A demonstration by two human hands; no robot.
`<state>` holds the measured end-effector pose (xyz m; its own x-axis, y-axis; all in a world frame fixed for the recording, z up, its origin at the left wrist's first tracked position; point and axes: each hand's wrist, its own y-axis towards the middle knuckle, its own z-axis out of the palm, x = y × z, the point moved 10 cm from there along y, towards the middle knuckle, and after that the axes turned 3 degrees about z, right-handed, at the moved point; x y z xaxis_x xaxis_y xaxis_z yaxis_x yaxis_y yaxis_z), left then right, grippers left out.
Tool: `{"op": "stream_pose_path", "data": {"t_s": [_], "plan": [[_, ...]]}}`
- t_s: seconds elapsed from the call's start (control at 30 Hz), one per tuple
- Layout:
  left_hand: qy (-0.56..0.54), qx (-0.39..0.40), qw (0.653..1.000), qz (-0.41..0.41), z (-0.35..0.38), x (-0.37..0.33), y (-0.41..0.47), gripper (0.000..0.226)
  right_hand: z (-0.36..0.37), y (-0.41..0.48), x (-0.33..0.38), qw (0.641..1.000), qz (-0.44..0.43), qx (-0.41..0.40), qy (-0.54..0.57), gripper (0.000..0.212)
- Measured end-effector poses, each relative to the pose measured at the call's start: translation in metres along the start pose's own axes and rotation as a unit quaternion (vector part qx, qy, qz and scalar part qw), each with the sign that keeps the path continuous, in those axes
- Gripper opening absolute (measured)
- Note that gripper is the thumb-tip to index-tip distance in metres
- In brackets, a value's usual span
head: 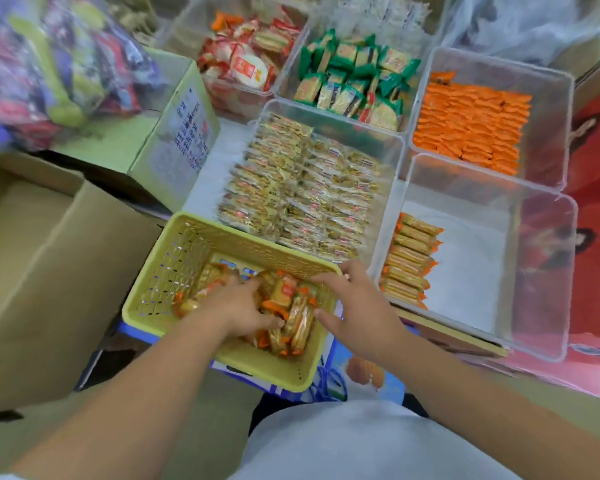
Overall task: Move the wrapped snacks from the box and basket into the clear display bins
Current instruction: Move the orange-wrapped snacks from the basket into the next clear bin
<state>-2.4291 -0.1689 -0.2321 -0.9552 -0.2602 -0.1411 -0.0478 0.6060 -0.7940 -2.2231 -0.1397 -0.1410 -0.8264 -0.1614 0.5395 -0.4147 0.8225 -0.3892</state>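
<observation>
A yellow slotted basket (187, 251) sits in front of me with a pile of orange-ended wrapped snacks (291, 306) in its bottom. My left hand (239, 306) reaches down into the pile, its fingers curling around some packets. Over the basket's right rim hovers my right hand (354, 303), fingers spread and holding nothing. To the right stands a clear bin (534, 271) with one row of the same snacks (409, 258) stacked along its left wall. A large brown cardboard box (49, 258) stands at the left.
Other clear bins behind hold yellow packets (305, 188), orange packets (471, 126), green packets (354, 77) and red-white packets (246, 64). A green carton (174, 133) and a bag of mixed sweets (49, 64) lie at the back left. The basket rests on a blue stool (326, 386).
</observation>
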Motion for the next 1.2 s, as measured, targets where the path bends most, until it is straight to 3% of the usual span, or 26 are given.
{"op": "stream_pose_path", "data": {"t_s": [0.1, 0.2, 0.43, 0.6, 0.67, 0.77, 0.97, 1.2], "plan": [[-0.034, 0.028, 0.999, -0.004, 0.010, -0.006, 0.010, 0.134, 0.012, 0.006, -0.004, 0.999, 0.024, 0.028, -0.010, 0.047], [-0.062, 0.006, 0.998, 0.010, 0.008, -0.016, 0.016, 0.135, 0.023, 0.011, -0.012, 0.997, 0.050, 0.058, 0.015, 0.045], [-0.151, 0.000, 0.988, -0.024, 0.011, -0.016, 0.032, 0.086, 0.032, 0.017, -0.024, 0.985, 0.087, 0.071, 0.129, 0.037], [-0.261, 0.078, 0.962, -0.002, 0.021, -0.038, 0.037, 0.094, 0.030, 0.017, -0.023, 0.983, 0.084, 0.071, 0.149, 0.037], [-0.263, 0.058, 0.963, -0.008, 0.018, -0.041, 0.038, 0.095, 0.030, 0.016, -0.024, 0.982, 0.085, 0.069, 0.153, 0.037], [-0.266, -0.023, 0.963, -0.026, 0.007, -0.035, 0.039, 0.078, 0.029, 0.014, -0.026, 0.983, 0.089, 0.066, 0.146, 0.038], [-0.315, -0.062, 0.947, 0.020, 0.003, -0.039, 0.031, 0.046, 0.029, 0.013, -0.025, 0.982, 0.091, 0.069, 0.152, 0.038], [-0.305, 0.015, 0.948, 0.087, 0.009, -0.054, 0.014, 0.059, 0.031, 0.013, -0.027, 0.982, 0.083, 0.066, 0.155, 0.041]]}}
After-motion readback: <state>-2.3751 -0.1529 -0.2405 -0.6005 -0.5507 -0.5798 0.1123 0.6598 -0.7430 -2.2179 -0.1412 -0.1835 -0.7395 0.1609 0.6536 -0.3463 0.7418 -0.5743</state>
